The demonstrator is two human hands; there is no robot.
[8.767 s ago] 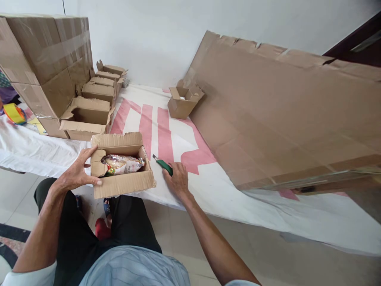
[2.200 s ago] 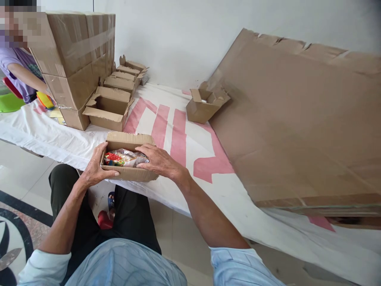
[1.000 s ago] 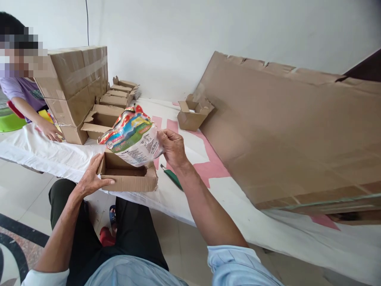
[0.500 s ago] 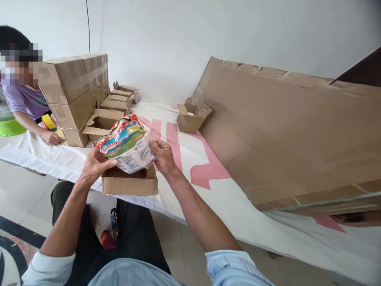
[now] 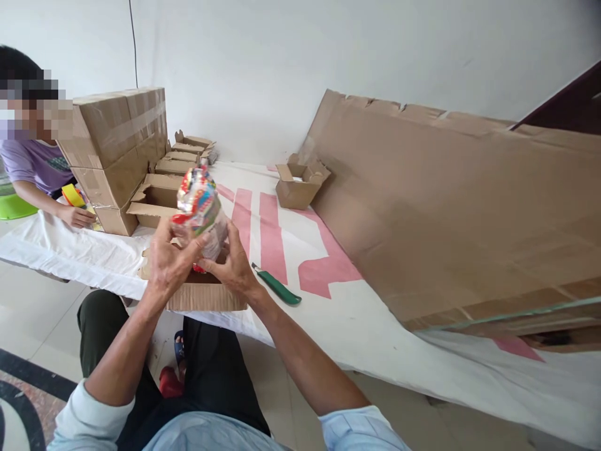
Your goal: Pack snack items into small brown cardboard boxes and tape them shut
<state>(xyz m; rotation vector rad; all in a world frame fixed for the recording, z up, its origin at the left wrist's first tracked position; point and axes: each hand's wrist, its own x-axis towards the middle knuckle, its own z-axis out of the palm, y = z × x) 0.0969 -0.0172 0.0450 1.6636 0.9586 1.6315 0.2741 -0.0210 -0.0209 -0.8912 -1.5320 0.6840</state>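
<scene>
A shiny red, blue, green and white plastic bag (image 5: 203, 207) is held between both hands, bunched up and partly blurred. My left hand (image 5: 171, 257) grips its left side, and my right hand (image 5: 232, 260) closes on its lower right. Directly below is an open cardboard box (image 5: 206, 297) at the table's front edge; the hands and bag hide most of its inside, where a bit of red shows. A green-handled cutter (image 5: 279, 288) lies on the cloth to the right of the box.
Stacked sealed cartons (image 5: 115, 147) and several open boxes (image 5: 162, 191) stand at the left. A small open box (image 5: 298, 188) sits near the wall. A large cardboard sheet (image 5: 446, 213) leans at the right. At the far left, a person's hand (image 5: 79, 217) rests near yellow tape (image 5: 74, 195).
The bag has been turned more upright and squeezed narrower, and my hands have come closer together. The green cutter, hidden before, now shows beside my right forearm.
</scene>
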